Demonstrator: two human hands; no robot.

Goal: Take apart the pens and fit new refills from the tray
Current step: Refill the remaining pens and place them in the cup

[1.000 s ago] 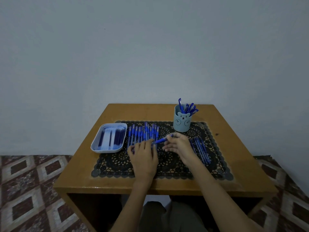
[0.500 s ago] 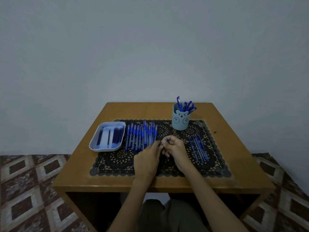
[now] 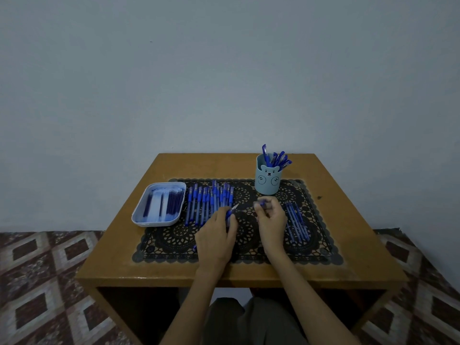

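My left hand grips a blue pen whose bare tip points up and right; the barrel's tail shows below my palm. My right hand pinches the pen's blue cap, held a short way to the right of the tip. A row of several blue pens lies on the black lace mat left of my hands. The white tray with dark refills sits at the mat's left. Another group of blue pens or refills lies right of my right hand.
A pale blue bear-faced cup with several capped pens stands at the back right of the mat. The wooden table ends close to the wall behind; patterned floor tiles lie on both sides.
My hands, close together on the pen half a second ago, have moved apart. The cap has come off in my right hand and the pen's tip is bare.
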